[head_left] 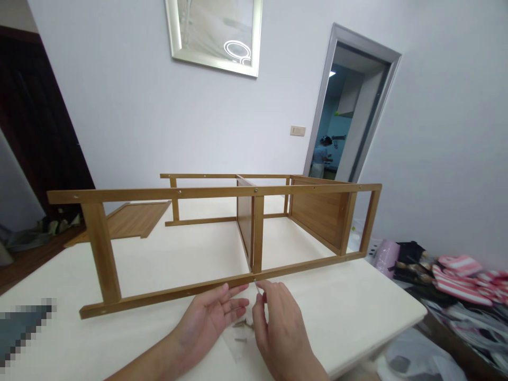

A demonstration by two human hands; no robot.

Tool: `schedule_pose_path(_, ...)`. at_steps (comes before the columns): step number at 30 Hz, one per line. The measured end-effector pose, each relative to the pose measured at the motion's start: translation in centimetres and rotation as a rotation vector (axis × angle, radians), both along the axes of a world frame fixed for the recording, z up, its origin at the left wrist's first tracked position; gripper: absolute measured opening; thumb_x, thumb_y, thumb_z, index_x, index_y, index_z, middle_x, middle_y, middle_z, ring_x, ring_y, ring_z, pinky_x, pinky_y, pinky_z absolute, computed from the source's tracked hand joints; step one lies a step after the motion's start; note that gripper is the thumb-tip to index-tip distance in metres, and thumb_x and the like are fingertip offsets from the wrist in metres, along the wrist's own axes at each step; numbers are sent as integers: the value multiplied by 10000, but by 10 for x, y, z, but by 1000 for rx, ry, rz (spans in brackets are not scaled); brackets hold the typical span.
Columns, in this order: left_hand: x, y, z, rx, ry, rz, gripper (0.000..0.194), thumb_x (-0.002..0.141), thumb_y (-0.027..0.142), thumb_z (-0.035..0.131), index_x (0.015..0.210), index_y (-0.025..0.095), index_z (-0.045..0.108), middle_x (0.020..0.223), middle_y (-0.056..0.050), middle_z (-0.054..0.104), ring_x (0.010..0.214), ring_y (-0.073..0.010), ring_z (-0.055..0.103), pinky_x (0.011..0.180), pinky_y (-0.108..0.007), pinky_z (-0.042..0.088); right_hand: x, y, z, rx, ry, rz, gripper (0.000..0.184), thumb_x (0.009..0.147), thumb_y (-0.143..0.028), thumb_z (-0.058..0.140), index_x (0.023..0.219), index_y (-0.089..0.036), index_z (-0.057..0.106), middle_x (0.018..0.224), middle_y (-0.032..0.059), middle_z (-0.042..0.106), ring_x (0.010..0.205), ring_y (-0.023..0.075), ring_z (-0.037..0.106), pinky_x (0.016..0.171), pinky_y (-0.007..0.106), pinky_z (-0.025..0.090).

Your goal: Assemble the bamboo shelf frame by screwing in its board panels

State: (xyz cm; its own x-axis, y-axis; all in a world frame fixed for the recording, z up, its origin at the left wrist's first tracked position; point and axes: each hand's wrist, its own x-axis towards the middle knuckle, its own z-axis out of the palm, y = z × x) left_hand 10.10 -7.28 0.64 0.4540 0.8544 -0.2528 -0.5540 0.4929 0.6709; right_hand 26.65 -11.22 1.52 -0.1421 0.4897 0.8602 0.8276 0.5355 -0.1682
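A wooden shelf frame (178,288) lies on its side on the white table, with two panels fitted between its rails. At the middle of the lower front rail, my right hand (280,323) pinches a thin metal rod (257,287) against a fastener in the rail. The rod is too small to tell exactly what tool or screw it is. My left hand (212,315) is beside it, palm turned up and fingers apart, holding nothing, with its fingertips close to the rail. Several loose screws (241,339) lie on the table between my hands, partly hidden by the right one.
A separate wooden panel (137,219) lies at the table's back left. The white table (341,323) ends in a rounded corner at the right. Beyond it are striped cloth (456,278) and plastic bags (413,357). Another person (319,157) stands past the doorway.
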Motion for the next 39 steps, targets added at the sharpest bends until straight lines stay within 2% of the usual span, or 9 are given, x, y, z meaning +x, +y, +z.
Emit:
schedule_pose_path(3, 0, 0, 0, 5, -4, 6, 204, 900, 198, 581, 913, 57, 728, 1159, -188, 697, 917, -226, 688, 941, -385, 518, 2, -1, 3, -132, 169, 50, 205, 891, -87, 426, 1034, -169, 549, 771, 41, 631, 680, 174, 608, 600, 281, 488)
schedule_pose_path(6, 1, 0, 3, 6, 5, 13, 204, 904, 188, 569, 903, 60, 728, 1104, -188, 715, 906, -224, 691, 922, -376, 524, 5, -2, 7, -372, 379, 117, 186, 889, -134, 421, 982, -192, 572, 686, -1, 608, 585, 149, 578, 515, 247, 437)
schedule_pose_path(12, 1, -1, 3, 8, 27, 12, 212, 901, 194, 575, 941, 55, 730, 1066, -185, 724, 916, -223, 690, 919, -367, 521, 7, 1, 8, -833, 1058, 365, 130, 810, -263, 521, 902, -189, 574, 612, -36, 545, 490, 120, 492, 438, 224, 403)
schedule_pose_path(16, 0, -1, 2, 10, 24, 3, 231, 909, 188, 555, 941, 45, 732, 1050, -193, 727, 908, -220, 690, 913, -364, 521, 7, 2, 0, -943, 1469, 637, 174, 735, -261, 624, 878, -172, 578, 650, -12, 561, 516, 112, 504, 484, 238, 445)
schedule_pose_path(19, 1, -1, 3, 4, 17, 4, 227, 909, 186, 553, 908, 50, 735, 1076, -195, 723, 905, -220, 690, 914, -369, 520, 7, 3, -10, -980, 1598, 793, 185, 688, -203, 675, 850, -167, 592, 668, 10, 573, 572, 127, 549, 541, 259, 491)
schedule_pose_path(23, 1, 0, 3, 0, 8, 13, 215, 903, 191, 566, 877, 58, 733, 1119, -197, 713, 906, -223, 692, 907, -370, 523, 8, 1, -20, -971, 1540, 831, 204, 707, -212, 714, 878, -163, 614, 715, 38, 619, 620, 149, 600, 611, 303, 537)
schedule_pose_path(26, 1, 0, 3, 1, 14, 4, 212, 903, 193, 570, 882, 58, 732, 1100, -197, 718, 903, -221, 693, 907, -367, 522, 9, -4, -23, -862, 1401, 681, 231, 795, -357, 714, 886, -171, 612, 728, 38, 642, 622, 156, 623, 642, 315, 546)
schedule_pose_path(29, 2, 0, 4, 3, 17, 4, 200, 900, 184, 571, 882, 63, 728, 1102, -196, 718, 912, -223, 694, 914, -370, 519, 9, -11, -24, -722, 1118, 467, 266, 844, -435, 683, 883, -175, 646, 765, 46, 670, 642, 166, 648, 661, 302, 552)
schedule_pose_path(39, 0, 0, 1, 1, 3, 3, 181, 896, 194, 588, 865, 72, 718, 1058, -194, 727, 916, -225, 695, 939, -379, 504, 12, -12, -26, -258, 482, 143, 165, 941, -251, 558, 1084, -206, 627, 861, 62, 700, 722, 172, 681, 522, 218, 537)
